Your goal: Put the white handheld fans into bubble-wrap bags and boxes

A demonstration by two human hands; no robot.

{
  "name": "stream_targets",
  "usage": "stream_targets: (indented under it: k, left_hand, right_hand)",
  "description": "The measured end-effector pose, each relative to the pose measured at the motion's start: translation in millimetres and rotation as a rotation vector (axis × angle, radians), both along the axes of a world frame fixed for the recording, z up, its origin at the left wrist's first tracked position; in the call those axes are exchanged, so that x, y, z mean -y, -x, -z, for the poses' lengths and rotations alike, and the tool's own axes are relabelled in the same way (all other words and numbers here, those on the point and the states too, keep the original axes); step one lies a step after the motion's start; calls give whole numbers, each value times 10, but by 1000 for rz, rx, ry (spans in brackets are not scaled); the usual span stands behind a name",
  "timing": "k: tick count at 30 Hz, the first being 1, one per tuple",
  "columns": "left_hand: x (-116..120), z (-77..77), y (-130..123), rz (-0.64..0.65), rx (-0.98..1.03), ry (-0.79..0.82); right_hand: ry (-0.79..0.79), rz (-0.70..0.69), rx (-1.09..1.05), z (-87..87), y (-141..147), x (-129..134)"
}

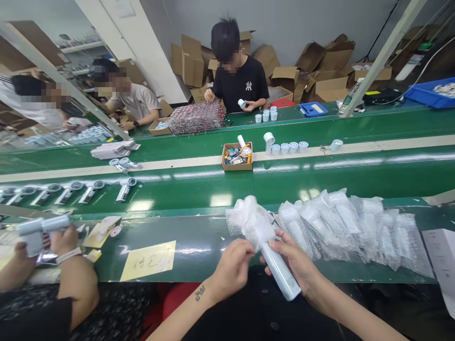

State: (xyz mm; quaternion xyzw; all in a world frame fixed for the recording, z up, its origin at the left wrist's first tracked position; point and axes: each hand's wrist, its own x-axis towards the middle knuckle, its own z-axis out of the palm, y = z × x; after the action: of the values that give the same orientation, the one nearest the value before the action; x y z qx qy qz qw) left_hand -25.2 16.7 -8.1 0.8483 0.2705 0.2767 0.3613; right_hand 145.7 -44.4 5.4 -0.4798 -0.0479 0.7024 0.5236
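Observation:
A pale-blue handheld device (pixel 280 271) with a long rounded handle slants in front of my body, its handle end toward me. My right hand (pixel 296 258) is closed around the handle from the right. Over the far end of the device sits a clear bubble-wrap bag (pixel 249 219), bunched up. My left hand (pixel 233 263) pinches the near edge of this bag on the left side; the exact grip of the fingertips is partly hidden. Just to the right, several bubble-wrapped devices (pixel 341 222) lie in a row on the green bench.
A yellow paper with handwriting (pixel 148 260) lies left of my hands. At far left, a co-worker's hands (pixel 64 241) hold similar devices. Across the conveyor belt (pixel 192 184) stand a small parts box (pixel 237 166) and several white-blue cups (pixel 285 148). Other people sit opposite.

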Motion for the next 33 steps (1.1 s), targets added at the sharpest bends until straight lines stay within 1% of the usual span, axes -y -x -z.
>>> stream_targets:
  k: [1,2,3,5,6,7,9,10,11,12,13,14,15,16,17,18,19,20,21,23,25,26,27,28,29,30,31,32,33]
  left_hand:
    - [4,-28,-50,66,-5,74]
    - [-6,-60,-101,102,-4,163]
    - [-27,-92,-146,87,7,261]
    - [-91,-146,-202,-57,48,454]
    - [-122,-169,-207,-134,70,537]
    - [-144,-191,-198,-188,88,607]
    - [-139,-242,-151,-215,92,700]
    - [-112,-271,-120,-184,74,727]
    - [-73,-303,-91,-109,35,742]
    - [-30,-334,-65,-3,-15,750]
    - [8,-363,-45,99,-61,761]
    - [32,-391,-30,172,-89,786]
    - [38,-416,-18,193,-81,821]
    - [23,-441,-9,164,-40,849]
    - [-12,-467,-3,102,22,851]
    - [-64,-490,-2,42,81,813]
    - [-128,-508,-11,17,116,728]
    - [-198,-514,-34,36,119,604]
    - [-268,-503,-76,94,87,462]
    - [-382,-427,-222,280,-19,197]
    - [-437,-307,-425,440,-58,23]
    - [-447,-252,-530,484,-36,-18]
    - [-451,-213,-627,501,0,-24]
    - [-456,-193,-715,493,32,5]
    - [-466,-195,-793,459,40,72]
    - [-483,-217,-864,398,24,173]
    - [-506,-253,-934,314,-2,296]
    - [-535,-298,-1006,215,-27,434]
    - [-566,-344,-1086,114,-37,572]
  right_hand:
    - [-10,12,9,11,4,-19]
    - [-9,21,21,27,5,-39]
    - [6,24,38,48,1,-57]
    - [50,-2,104,91,-28,-61]
    - [61,-39,173,104,-56,-38]
    - [50,-98,274,104,-93,6]
    - [-30,-240,578,53,-192,151]
    - [-87,-314,747,0,-251,242]
    - [-154,-396,884,-67,-312,334]
    - [-224,-486,965,-140,-375,420]
    - [-268,-561,985,-212,-437,492]
    - [-273,-610,951,-278,-495,545]
    - [-245,-609,884,-331,-543,578]
    - [-198,-548,802,-373,-579,592]
    - [-146,-440,719,-403,-597,592]
    - [-107,-314,637,-425,-595,579]
    - [-97,-206,554,-440,-572,558]
    - [-113,-127,471,-453,-530,529]
    - [-139,-72,394,-464,-473,493]
    - [-195,19,292,-486,-341,407]
    - [-250,117,257,-509,-235,340]
    - [-279,151,246,-514,-218,334]
    - [-307,168,241,-508,-239,358]
    - [-326,195,253,-484,-310,415]
    - [-325,256,287,-434,-440,507]
    - [-292,375,348,-355,-632,629]
    - [-221,544,441,-247,-882,772]
    - [-101,795,543,-112,-1180,925]
    - [61,1060,636,41,-1511,1074]
